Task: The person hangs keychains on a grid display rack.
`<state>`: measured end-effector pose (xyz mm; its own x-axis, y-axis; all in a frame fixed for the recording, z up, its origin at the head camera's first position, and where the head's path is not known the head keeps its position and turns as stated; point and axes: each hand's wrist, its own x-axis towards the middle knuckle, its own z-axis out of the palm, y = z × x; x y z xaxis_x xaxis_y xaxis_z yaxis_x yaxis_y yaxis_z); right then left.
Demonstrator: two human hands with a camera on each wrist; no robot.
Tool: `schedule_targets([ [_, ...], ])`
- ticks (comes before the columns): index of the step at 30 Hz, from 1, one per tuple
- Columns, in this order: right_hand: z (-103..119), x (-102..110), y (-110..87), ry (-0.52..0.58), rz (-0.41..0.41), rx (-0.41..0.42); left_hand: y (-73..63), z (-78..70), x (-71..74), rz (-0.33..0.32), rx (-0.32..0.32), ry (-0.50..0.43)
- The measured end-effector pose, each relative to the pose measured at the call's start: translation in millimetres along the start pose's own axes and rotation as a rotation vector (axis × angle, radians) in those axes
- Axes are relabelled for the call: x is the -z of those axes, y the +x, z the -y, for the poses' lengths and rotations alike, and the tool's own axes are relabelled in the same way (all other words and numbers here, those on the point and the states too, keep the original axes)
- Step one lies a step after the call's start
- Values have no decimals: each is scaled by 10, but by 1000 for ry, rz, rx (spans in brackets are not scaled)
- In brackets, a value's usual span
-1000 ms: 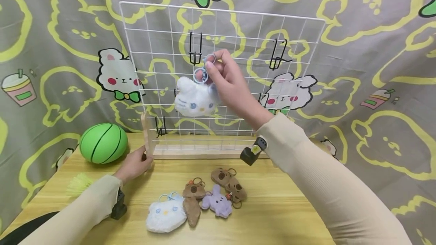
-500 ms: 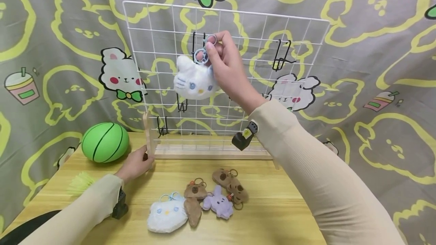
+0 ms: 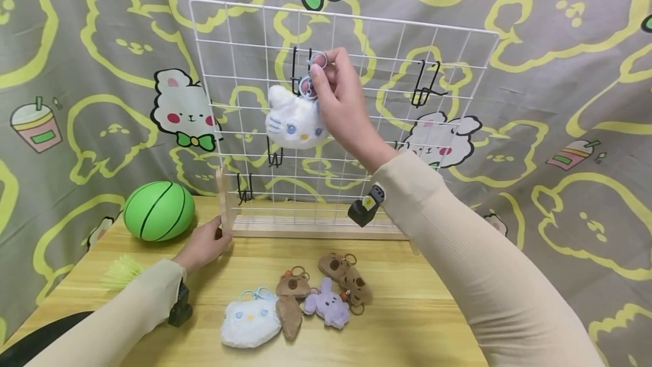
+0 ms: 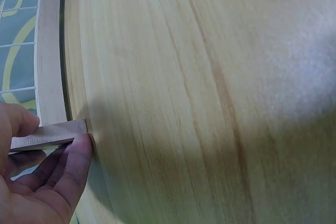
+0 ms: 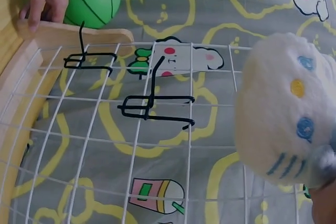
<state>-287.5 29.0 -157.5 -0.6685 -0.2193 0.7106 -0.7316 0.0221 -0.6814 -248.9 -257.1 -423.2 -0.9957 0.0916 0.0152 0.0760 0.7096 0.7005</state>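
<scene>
My right hand [image 3: 343, 103] pinches the pale blue ring of a white plush cat-head keychain [image 3: 295, 123], raised in front of a white wire grid rack [image 3: 344, 16]. A black wire hook [image 3: 295, 64] on the grid stands right behind the ring, partly covered by hand and plush. Whether ring and hook touch, I cannot tell. In the right wrist view the plush [image 5: 278, 108] hangs at the right edge. Low at the left, my left hand [image 3: 202, 245] grips the rack's wooden side foot [image 4: 52, 134] between thumb and fingers.
More black hooks [image 3: 425, 86] hang on the grid. A green ball [image 3: 159, 210] and a yellow-green shuttlecock [image 3: 124, 272] lie at the left. On the table are another white plush [image 3: 249, 324], a purple rabbit plush [image 3: 328, 303] and several brown plush keychains [image 3: 292, 285].
My right hand has risen with the plush cat keychain, from below the upper left hook to its height, then moved little. My left hand stays on the wooden foot.
</scene>
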Motion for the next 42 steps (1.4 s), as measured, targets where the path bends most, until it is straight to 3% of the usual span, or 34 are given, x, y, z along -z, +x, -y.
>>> schedule_targets([
  [6, 50, -4, 18, -135, -26, 130, 3, 16, 4, -5, -10, -4],
  [22, 27, -19, 88, -391, -41, 237, -13, 7, 7, -3, -5, -31],
  [36, -176, -44, 45, -481, -42, 129, -35, 25, 3, -10, 8, -41],
  [42, -290, -36, 34, -456, -50, 102, -19, 35, 0, -12, -2, -62],
])
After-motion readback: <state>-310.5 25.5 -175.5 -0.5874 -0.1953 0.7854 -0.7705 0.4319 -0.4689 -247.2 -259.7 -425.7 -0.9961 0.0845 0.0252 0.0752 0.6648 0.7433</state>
